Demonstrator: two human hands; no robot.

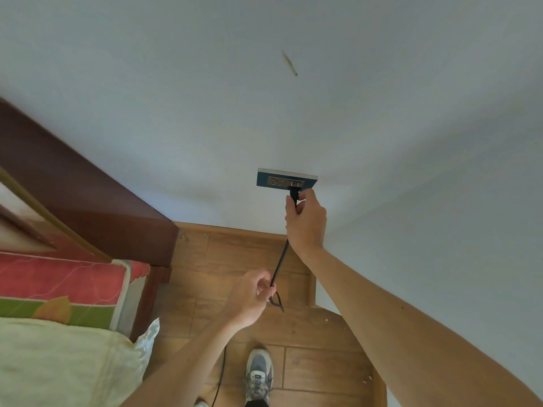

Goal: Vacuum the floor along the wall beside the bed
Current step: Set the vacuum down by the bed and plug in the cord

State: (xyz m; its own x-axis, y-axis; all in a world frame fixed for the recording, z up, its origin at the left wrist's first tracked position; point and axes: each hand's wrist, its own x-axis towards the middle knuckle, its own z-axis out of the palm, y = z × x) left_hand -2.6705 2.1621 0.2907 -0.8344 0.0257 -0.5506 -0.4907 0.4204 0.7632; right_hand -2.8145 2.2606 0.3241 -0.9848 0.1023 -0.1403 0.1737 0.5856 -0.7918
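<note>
A pale wall (pixel 293 113) fills most of the view, with a thin brownish streak (pixel 289 63) high up on it. Below it a strip of wood-plank floor (pixel 235 259) runs between the wall and the bed, meeting the wall at a wooden skirting. The bed stands at the left: a dark brown headboard (pixel 88 201) against the wall, a mattress (pixel 58 283) patterned in red and green, and a cream quilted cover (pixel 58 362) lying nearest the camera.

Both bare arms reach forward. The right hand (pixel 305 221) is raised to the wall, its fingers clenched round a black plug (pixel 293 193). The left hand (pixel 252 295) is lower, over the floor, its fingers curled and pinching the black power cord (pixel 280 259) that hangs from the plug. The cord runs taut between the two hands, forms a small loop just below the left hand, and shows again lower down by the left forearm.

A grey trainer (pixel 258 374) stands on the planks at the bottom. The blue-framed socket plate (pixel 286 180) sits low on the wall — the plug meets its right-hand outlet. A few pale specks (pixel 367 377) lie on the floor near the skirting at the right.
</note>
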